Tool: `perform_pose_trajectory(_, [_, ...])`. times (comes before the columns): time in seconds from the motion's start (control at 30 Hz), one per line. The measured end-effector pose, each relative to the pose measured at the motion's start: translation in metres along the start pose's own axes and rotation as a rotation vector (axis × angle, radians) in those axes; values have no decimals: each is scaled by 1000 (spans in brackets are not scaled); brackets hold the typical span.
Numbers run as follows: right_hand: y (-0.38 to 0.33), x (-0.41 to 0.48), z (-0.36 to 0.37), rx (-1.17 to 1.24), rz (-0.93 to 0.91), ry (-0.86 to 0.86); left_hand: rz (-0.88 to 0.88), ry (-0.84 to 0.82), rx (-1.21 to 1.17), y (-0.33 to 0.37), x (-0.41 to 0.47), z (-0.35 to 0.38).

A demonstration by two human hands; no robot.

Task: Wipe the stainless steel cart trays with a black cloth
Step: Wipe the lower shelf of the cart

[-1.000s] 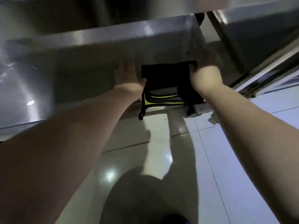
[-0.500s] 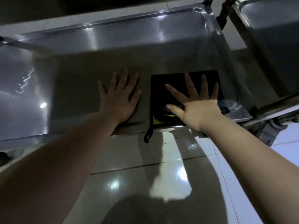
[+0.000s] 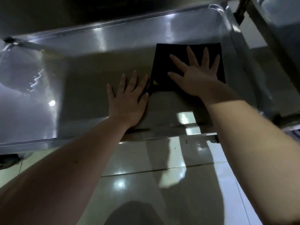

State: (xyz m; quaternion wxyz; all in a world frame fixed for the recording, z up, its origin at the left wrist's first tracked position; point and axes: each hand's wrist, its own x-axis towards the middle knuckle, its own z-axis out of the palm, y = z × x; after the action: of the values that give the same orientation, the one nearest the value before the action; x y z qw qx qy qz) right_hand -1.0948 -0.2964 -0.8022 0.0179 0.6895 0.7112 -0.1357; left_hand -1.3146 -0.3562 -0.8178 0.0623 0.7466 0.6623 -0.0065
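Observation:
A folded black cloth [image 3: 164, 62] with a small yellow mark lies flat in the right half of a low stainless steel cart tray [image 3: 90, 75]. My right hand [image 3: 196, 75] presses down on the cloth, palm flat and fingers spread straight. Left of the cloth, my left hand [image 3: 128, 98] rests flat on the bare tray floor, its fingers straight and its thumb side touching the cloth's near left corner. Part of the cloth is hidden under my right hand.
The tray has raised walls at the back [image 3: 113, 34] and right, and a front rim [image 3: 48, 142]. An upper shelf [image 3: 81, 8] overhangs it. A second steel cart [image 3: 279, 30] stands at the right. Glossy floor tiles [image 3: 162, 184] lie in front.
My right hand has pushed the cloth away from the front rim, deeper into the tray. The cloth's strap no longer hangs over the rim. My left hand stays flat on the tray.

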Motion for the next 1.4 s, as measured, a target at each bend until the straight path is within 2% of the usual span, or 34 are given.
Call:
perform_pose_trajectory(0.13, [14,-100,19,1,-65,-99,9,11,-19,-1,-1,1])
perform_pose_trajectory(0.23, [21,-141,26,-13,-84,-91,20,21,-4,1,-5,1])
perform_pose_trajectory(0.33, [23,-107,20,-51,-35,16,-1,23,9,5,-9,2])
perform_pose_trajectory(0.43, [34,-29,4,-46,22,97,7,26,10,4,-7,3])
perform_pose_trajectory(0.53, [52,36,-16,-45,72,37,14,24,11,2,-6,2])
perform_pose_trajectory(0.6, [57,47,-18,-54,69,8,7,18,0,2,-6,1])
perform_pose_trajectory(0.73, [65,-14,-4,-33,50,50,14,29,-14,1,-5,2])
perform_pose_trajectory(0.9, [66,-140,15,-5,53,-38,30,41,-13,1,-6,3])
perform_pose_trajectory(1.0, [54,-161,19,-35,5,-41,34,39,-7,3,-10,2])
perform_pose_trajectory(1.17, [27,-88,16,-52,-78,19,-72,63,-10,2,-11,3])
perform_pose_trajectory(1.3, [10,8,3,-22,20,67,-99,34,22,0,-9,5])
perform_pose_trajectory(1.4, [-3,56,-6,6,82,-26,-90,28,4,-1,-4,5])
